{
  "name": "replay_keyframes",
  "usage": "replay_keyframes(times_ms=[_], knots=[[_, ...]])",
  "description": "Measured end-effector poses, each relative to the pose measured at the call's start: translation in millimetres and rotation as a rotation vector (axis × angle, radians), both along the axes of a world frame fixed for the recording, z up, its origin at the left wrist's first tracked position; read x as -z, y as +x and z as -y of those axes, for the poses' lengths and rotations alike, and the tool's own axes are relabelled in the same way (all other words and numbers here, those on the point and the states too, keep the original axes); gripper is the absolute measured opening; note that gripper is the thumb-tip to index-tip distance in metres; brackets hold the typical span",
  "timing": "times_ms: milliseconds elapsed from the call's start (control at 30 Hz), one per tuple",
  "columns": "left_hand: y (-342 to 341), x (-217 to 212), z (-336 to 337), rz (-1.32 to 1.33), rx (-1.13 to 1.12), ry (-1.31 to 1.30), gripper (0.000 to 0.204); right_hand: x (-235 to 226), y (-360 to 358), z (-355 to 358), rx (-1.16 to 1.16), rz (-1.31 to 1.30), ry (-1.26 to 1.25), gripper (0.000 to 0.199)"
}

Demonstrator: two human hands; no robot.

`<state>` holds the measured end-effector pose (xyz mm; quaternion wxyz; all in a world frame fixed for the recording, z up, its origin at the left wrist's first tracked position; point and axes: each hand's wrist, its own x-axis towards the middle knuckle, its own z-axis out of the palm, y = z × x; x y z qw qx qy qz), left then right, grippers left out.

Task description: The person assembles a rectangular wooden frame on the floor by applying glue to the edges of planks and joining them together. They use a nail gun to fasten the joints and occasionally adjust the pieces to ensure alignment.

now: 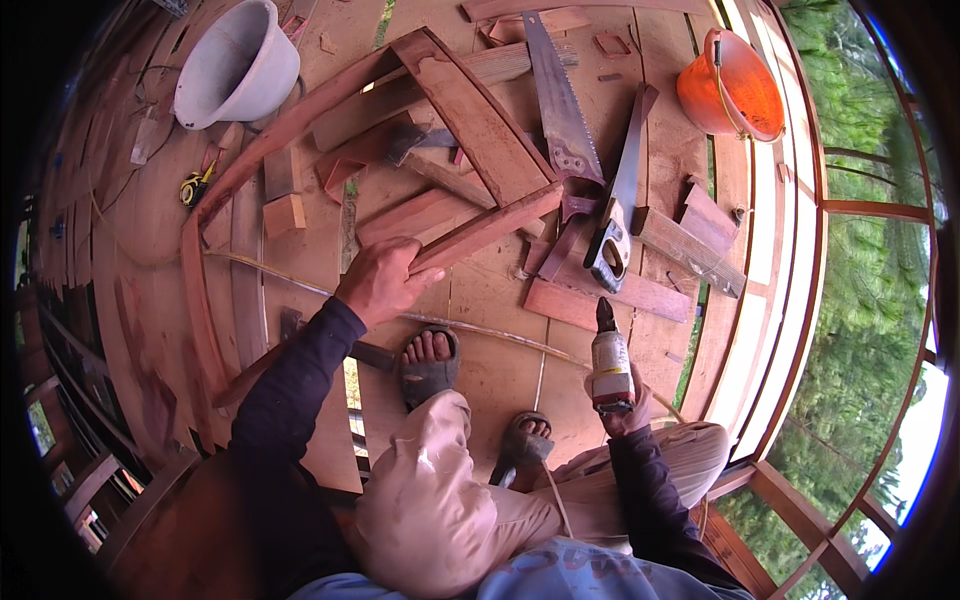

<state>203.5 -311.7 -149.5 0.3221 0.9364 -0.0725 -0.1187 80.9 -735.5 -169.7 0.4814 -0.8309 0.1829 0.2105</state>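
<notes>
My left hand (382, 282) is closed round the near rail of a reddish wooden frame (492, 226). The frame is held tilted over the floor, and its long side reaches away to the left. In my right hand (634, 412) is a power drill (611, 368) with a pale body, a red and black rear and a dark nose pointing away from me. My right fingers are partly hidden by the drill. Just beyond its nose lie a handsaw with a pale and black handle (610, 248) and another handsaw (560, 105) with a toothed blade.
A grey bucket (238, 70) stands at the far left, an orange bucket (725, 85) at the far right. Wood offcuts (690, 245) litter the plank floor (500, 365). A tape measure (196, 186) lies left. A thin cord (480, 327) crosses before my sandalled feet (430, 365).
</notes>
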Motion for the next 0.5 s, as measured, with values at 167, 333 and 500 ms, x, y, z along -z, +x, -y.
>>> replay_keyframes(times_ms=[167, 333, 500], knots=[[-2, 1, -2, -0.029, -0.012, -0.003, 0.039, -34, 16, -58, -0.336, 0.269, 0.098, 0.065], [-2, 4, -4, -0.007, -0.012, -0.027, 0.041, -42, 47, -104, -0.521, 0.297, 0.266, 0.074], [2, 4, -4, 0.003, -0.006, -0.063, 0.040, -15, 51, -114, -0.373, 0.221, 0.325, 0.071]])
